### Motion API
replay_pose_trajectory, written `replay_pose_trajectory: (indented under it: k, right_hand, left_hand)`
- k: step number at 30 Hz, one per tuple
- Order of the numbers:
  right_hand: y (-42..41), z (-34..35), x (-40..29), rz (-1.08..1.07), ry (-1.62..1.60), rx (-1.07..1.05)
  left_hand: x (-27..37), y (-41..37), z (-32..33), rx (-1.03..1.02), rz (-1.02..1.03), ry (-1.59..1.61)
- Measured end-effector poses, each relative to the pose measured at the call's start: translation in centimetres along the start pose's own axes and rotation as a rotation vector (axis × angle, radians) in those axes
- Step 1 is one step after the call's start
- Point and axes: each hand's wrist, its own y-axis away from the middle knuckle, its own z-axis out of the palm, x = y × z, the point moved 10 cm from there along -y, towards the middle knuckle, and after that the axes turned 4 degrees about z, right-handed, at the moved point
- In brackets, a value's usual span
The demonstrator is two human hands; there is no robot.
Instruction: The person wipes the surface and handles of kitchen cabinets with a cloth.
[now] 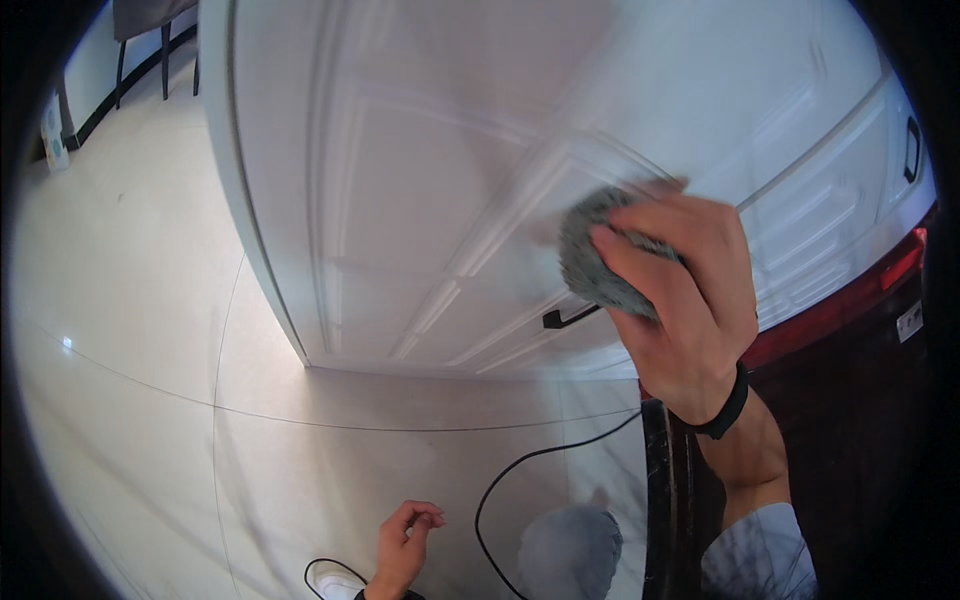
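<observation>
My right hand (686, 292), with a black band at the wrist, grips a grey-green cloth or fluffy pad (600, 255). The pad is at the glossy white panelled cabinet door (420, 187), just above a black bar handle (559, 319) that the hand partly covers; whether it touches the door cannot be told. Low in the view, my left hand (405, 540) hangs over the floor with curled fingers and nothing seen in it.
A black cable (480, 510) loops over the pale tiled floor (150, 300). Dark furniture with a red edge (810, 322) stands at the right. A chair (154, 22) is at the upper left. A grey-clad knee (570, 551) and a white shoe (337, 581) show below.
</observation>
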Motion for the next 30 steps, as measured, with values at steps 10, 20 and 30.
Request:
replay_pose_trajectory:
  k: [10,20,30]
  right_hand:
    - [-1.8,0.7,-0.7,-0.001,-0.05,-0.102]
    - [-3.2,2.2,-2.0,0.024,-0.081,-0.207]
    - [-3.6,2.1,-2.6,0.004,0.037,-0.261]
  left_hand:
    - [1.1,-0.5,-0.1,-0.01,0.008,-0.029]
    - [0.0,-0.5,-0.6,0.013,-0.012,0.02]
    - [-0.6,-0.7,-1.2,0.038,-0.016,0.023]
